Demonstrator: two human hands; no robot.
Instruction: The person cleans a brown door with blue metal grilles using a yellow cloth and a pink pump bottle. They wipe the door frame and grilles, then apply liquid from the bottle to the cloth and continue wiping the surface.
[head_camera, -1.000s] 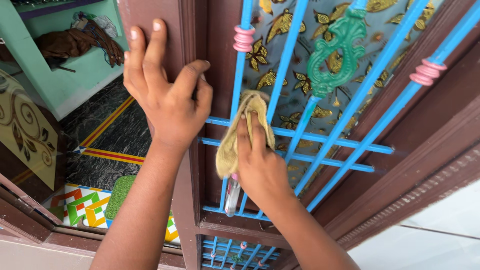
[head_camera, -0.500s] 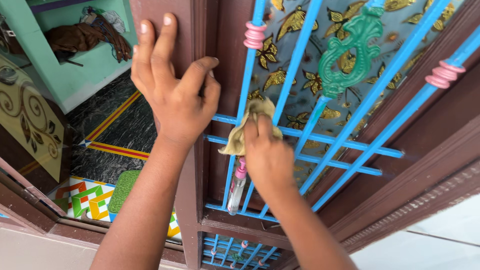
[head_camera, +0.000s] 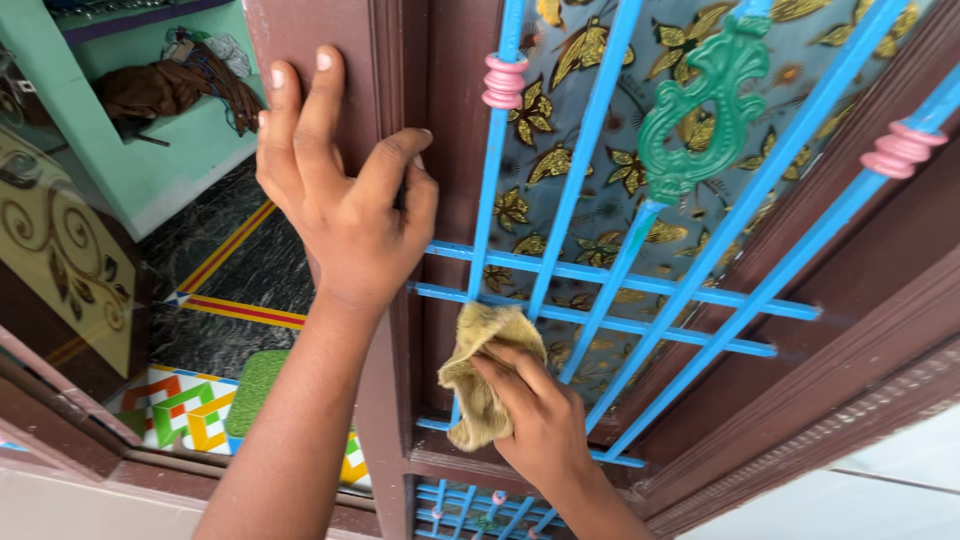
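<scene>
Right hand (head_camera: 535, 425) dropped lower on blue grille (head_camera: 600, 280), fingers pinching tan cloth (head_camera: 485, 375); left hand (head_camera: 345, 205), fingers spread, still braces brown frame (head_camera: 340, 30).

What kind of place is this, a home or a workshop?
Most likely a home, at a window or door. A brown wooden frame holds a blue metal grille over leaf-patterned glass. Beyond it lie a patterned tile floor and a green shelf with clothes.
</scene>
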